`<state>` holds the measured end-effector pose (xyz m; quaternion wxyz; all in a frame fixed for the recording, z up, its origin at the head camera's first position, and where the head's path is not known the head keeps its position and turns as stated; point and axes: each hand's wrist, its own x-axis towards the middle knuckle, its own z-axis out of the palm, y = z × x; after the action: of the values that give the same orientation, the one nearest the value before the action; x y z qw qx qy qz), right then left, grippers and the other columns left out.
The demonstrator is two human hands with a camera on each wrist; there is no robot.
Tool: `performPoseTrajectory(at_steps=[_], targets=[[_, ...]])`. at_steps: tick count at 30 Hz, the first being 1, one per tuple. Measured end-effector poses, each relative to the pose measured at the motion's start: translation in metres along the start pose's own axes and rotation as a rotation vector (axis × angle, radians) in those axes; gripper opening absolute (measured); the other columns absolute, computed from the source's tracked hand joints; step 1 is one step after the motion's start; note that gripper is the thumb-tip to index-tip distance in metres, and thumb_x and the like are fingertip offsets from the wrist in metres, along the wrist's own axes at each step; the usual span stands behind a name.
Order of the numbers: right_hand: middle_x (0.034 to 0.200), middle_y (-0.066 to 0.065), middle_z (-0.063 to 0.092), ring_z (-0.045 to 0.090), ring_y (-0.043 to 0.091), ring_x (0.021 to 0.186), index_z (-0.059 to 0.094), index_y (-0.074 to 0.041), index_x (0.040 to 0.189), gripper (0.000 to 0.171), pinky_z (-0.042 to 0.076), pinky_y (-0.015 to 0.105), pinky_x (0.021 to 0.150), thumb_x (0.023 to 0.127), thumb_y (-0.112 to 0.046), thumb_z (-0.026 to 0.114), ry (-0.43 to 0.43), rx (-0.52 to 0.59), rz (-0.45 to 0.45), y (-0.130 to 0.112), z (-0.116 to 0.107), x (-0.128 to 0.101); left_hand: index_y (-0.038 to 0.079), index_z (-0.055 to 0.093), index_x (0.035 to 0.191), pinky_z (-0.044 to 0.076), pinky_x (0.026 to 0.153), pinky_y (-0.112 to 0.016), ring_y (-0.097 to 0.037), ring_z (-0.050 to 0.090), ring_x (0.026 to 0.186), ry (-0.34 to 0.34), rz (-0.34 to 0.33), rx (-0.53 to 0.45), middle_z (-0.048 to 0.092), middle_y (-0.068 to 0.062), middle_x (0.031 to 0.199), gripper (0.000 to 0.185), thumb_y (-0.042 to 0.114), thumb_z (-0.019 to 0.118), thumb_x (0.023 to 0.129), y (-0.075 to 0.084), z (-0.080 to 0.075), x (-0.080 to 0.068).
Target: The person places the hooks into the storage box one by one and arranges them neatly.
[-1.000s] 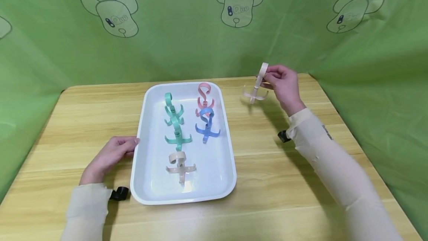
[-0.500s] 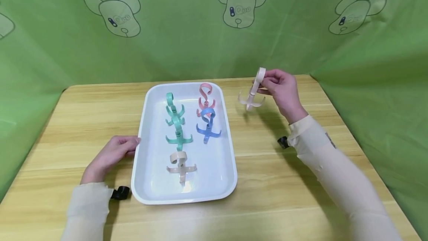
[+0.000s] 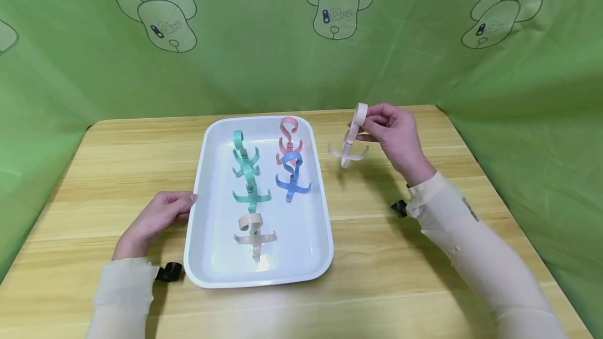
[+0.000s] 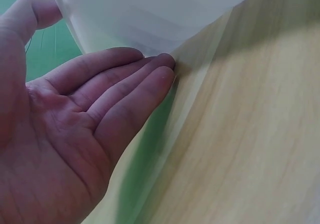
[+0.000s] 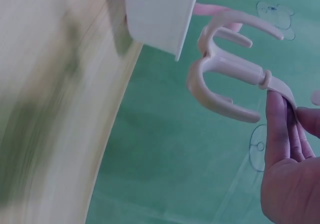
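Resting at lower left of the head view, the left hand [image 3: 153, 219] lies on the table [image 3: 94, 171] with fingers nearly straight, tips touching the tray's [image 3: 198, 213] left wall; the left wrist view confirms bare fingers [image 4: 125, 84] against white plastic, gripping nothing.

Inside the tray, from near to far, lie a beige hook [image 3: 254, 232], two teal hooks [image 3: 250, 192] in the left column, and a blue hook [image 3: 292, 179] overlapping a pink hook [image 3: 288, 137] at upper centre. Five pieces are thus already in, judging by how they lie.

Right of the tray, above the table at centre right, the right hand [image 3: 395, 132] pinches the curled top of one more beige hook, the held hook [image 3: 349, 140], its prongs hanging down. It is clear of the tray rim and touches nothing else, so this piece seems the one left to place.

Hard to make out: the right wrist view is blurred on its left half, showing only a tray corner [image 5: 160, 19] and the prongs [image 5: 220, 79]. The two teal hooks overlap, and no other loose hooks show on the table.
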<state>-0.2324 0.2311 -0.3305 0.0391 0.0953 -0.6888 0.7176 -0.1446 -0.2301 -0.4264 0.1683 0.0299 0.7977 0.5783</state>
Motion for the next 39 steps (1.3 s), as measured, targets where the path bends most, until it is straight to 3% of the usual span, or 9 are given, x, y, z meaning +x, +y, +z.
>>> performPoseTrajectory(at_steps=[8,12,19,25,39], targets=[[0.092,0.016,0.071,0.071,0.023,0.083,0.063,0.009,0.106,0.013,0.058,0.035,0.075,0.093,0.008,0.062,-0.035,-0.045,-0.008,-0.003,0.01,-0.01,-0.009,0.071,0.102,0.05,0.087,-0.023,-0.012,0.064,0.096,-0.006,0.004,-0.021,0.066,-0.019,0.118,0.039,0.027,0.055,0.102,-0.002,0.001,0.0],[0.092,0.016,0.071,0.07,0.023,0.082,0.064,0.008,0.105,0.013,0.059,0.035,0.074,0.092,0.008,0.062,-0.05,-0.024,-0.018,-0.004,0.013,-0.014,-0.01,0.07,0.099,0.05,0.087,-0.023,-0.012,0.064,0.096,-0.013,0.002,-0.038,0.065,-0.02,0.119,0.039,0.026,0.054,0.102,-0.002,0.002,0.0],[0.093,0.017,0.07,0.071,0.026,0.082,0.064,0.007,0.107,0.015,0.058,0.04,0.074,0.092,0.008,0.063,-0.106,-0.054,-0.059,-0.012,0.02,-0.026,-0.014,0.064,0.115,0.05,0.087,-0.023,-0.013,0.065,0.098,-0.028,-0.005,-0.063,0.063,-0.023,0.122,0.044,0.027,0.054,0.102,-0.002,0.003,0.0],[0.094,0.017,0.071,0.071,0.027,0.083,0.063,0.007,0.106,0.015,0.058,0.041,0.073,0.091,0.011,0.061,-0.158,-0.064,-0.072,-0.019,0.029,-0.036,-0.015,0.061,0.12,0.051,0.087,-0.024,-0.013,0.066,0.098,-0.023,-0.011,-0.063,0.062,-0.024,0.123,0.045,0.026,0.054,0.102,-0.002,0.003,-0.001],[0.094,0.017,0.07,0.07,0.028,0.079,0.062,0.013,0.104,0.013,0.059,0.045,0.07,0.091,0.011,0.062,-0.247,-0.093,-0.08,-0.025,0.047,-0.051,-0.013,0.064,0.118,0.051,0.087,-0.023,-0.012,0.064,0.098,-0.013,-0.019,-0.057,0.063,-0.022,0.122,0.043,0.025,0.054,0.102,0.0,0.002,-0.001]])
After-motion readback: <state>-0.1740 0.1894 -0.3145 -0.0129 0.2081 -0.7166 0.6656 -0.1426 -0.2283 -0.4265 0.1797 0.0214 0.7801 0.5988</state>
